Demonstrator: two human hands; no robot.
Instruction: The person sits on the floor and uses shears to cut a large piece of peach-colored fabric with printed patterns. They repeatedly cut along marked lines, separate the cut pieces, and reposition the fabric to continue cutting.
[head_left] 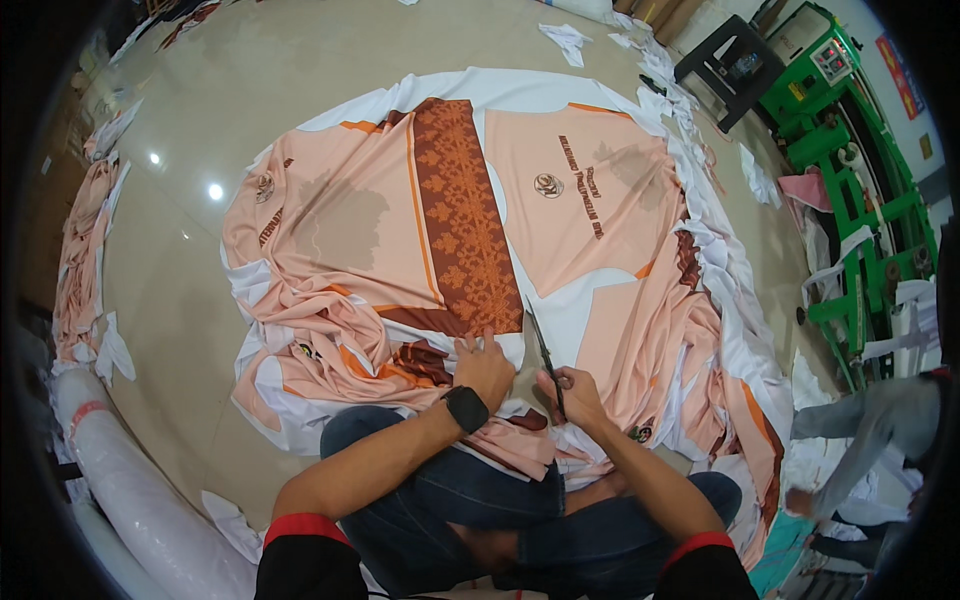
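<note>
A large white sheet of fabric, printed with peach jersey panels, lies spread on the floor in front of me. My left hand, with a black watch on its wrist, rests on the cloth at the lower end of a brown panel with an orange leaf pattern. Its fingers are stretched out and a little apart. In my right hand are dark scissors. Their blades point away from me, beside the brown panel's lower right corner, over a white strip between it and the right peach panel.
Bunched peach fabric surrounds my crossed legs. A plastic-wrapped roll lies at the left. On the right stand a green machine and a black stool. Another person's arm shows at the right edge. White scraps litter the floor.
</note>
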